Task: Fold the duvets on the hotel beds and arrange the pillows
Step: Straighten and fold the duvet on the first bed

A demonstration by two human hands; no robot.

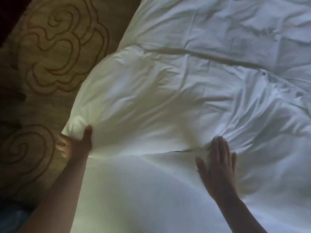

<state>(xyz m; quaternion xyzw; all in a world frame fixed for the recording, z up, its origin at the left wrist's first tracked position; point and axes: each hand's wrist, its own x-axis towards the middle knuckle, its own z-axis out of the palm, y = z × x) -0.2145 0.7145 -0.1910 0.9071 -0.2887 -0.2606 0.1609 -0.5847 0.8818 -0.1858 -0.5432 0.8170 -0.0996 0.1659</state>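
Note:
A white duvet (168,91) lies rumpled across the bed and fills most of the view. A fold line runs across it in the upper half. My left hand (75,145) grips the duvet's corner at the bed's left edge, thumb on top and fingers curled underneath. My right hand (218,167) lies flat on the cloth with straight fingers, pressing on a folded edge near the middle. Creases fan out from both hands. No pillow is in view.
A carpet (50,56) with brown swirl patterns covers the floor to the left of the bed. A smoother white sheet (143,199) lies in front of the hands. Something bluish (10,219) shows at the bottom left corner.

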